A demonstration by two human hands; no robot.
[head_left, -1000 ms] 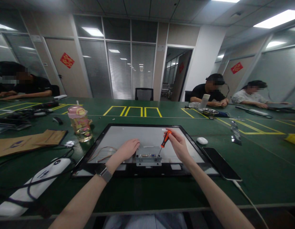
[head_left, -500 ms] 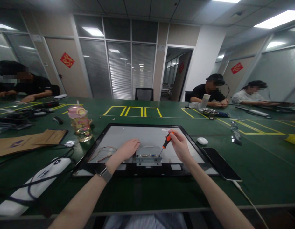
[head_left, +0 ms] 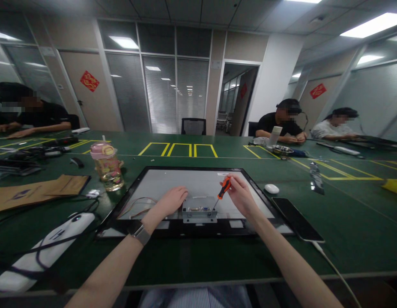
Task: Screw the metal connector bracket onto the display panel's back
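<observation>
A right hand (head_left: 241, 194) closes on the orange-and-black handle of a screwdriver (head_left: 224, 187), its shaft slanting down to the right end of a metal bracket (head_left: 200, 217); whether the tip sits in a screw is too small to tell. The left hand (head_left: 172, 201), back upward and fingers loosely bent, lies at the bracket's left end, its underside hidden, so whether it grips cannot be told. The driver looks light and stiff, best held by its thick handle, while its slim shaft could slip sideways. The bracket, midway along the near edge of a flat panel (head_left: 192, 182), appears rigid, with its ends the likely holds, clear of the row of ports. The panel itself seems broad, rather heavy and easily scratched or cracked, better taken by the dark frame at its left and right edges than by the pale face. Thin wires (head_left: 138, 201), probably soft and easily snagged, loop toward its near left corner. Beyond, on the green table (head_left: 198, 261), a bottle (head_left: 108, 171) stands off the panel's left edge, and a phone (head_left: 297, 219) lies beside its right.
</observation>
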